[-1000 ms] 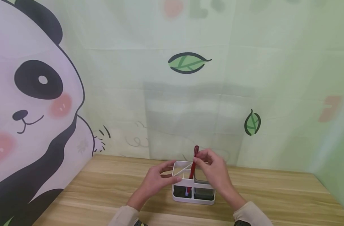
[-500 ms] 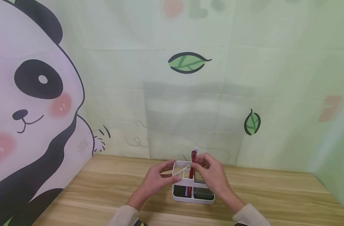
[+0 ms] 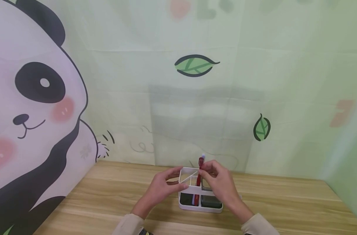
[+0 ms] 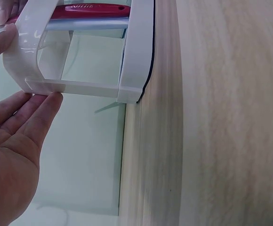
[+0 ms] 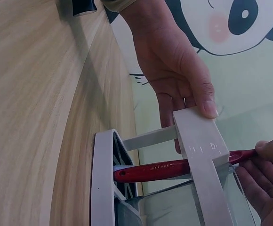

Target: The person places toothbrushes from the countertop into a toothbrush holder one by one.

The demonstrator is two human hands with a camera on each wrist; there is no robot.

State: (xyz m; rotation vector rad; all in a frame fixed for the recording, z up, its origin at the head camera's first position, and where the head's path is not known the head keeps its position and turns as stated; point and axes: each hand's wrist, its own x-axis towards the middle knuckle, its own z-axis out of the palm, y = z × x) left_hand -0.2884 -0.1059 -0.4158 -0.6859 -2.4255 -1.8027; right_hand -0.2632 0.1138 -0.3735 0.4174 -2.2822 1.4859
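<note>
A white two-tier toothbrush holder (image 3: pixel 211 193) stands upright on the wooden table. My left hand (image 3: pixel 159 186) grips its upper tier at the left, thumb in front and fingers at the side. My right hand (image 3: pixel 220 179) pinches the neck of a red toothbrush (image 5: pixel 155 170), which stands head up in a middle slot. The handle's lower end is down at the dark base inside. Close beside it stands a pale blue toothbrush (image 4: pixel 92 23). A clear cup (image 5: pixel 169 205) sits in the holder's right side, partly hidden by my right hand in the head view.
The wooden table (image 3: pixel 292 205) extends to both sides and in front of the holder. Behind it hangs a pale green cloth backdrop (image 3: pixel 116 81) printed with a panda and leaves. A dark object (image 5: pixel 83 6) shows at the right wrist view's top edge.
The red toothbrush has moved down into its slot, and my right hand has come down slightly with it. The pale tip behind now shows above it. My left hand and the holder stay put.
</note>
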